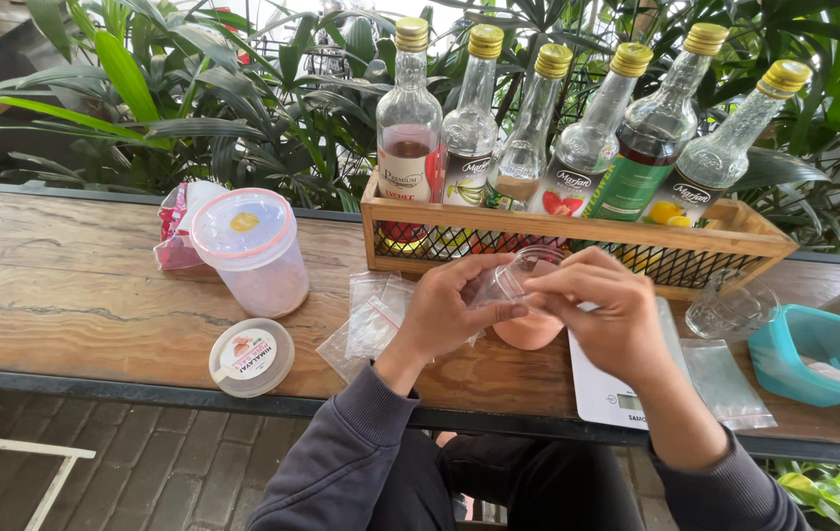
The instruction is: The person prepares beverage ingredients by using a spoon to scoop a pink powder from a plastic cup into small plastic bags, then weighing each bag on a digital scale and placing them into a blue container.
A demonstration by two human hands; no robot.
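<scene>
Pinching clear bag (506,285) — between both hands

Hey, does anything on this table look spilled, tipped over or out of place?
Nothing looks spilled or broken. The bottles stand upright in the wooden crate, and both hands hold a small clear bag.

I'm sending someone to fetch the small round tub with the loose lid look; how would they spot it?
Start at the wooden bench and find the tall clear tub with a pink-rimmed lid. Just in front of it, near the bench's front edge, lies the flat round tub. It is the only low, disc-shaped container there.
</scene>
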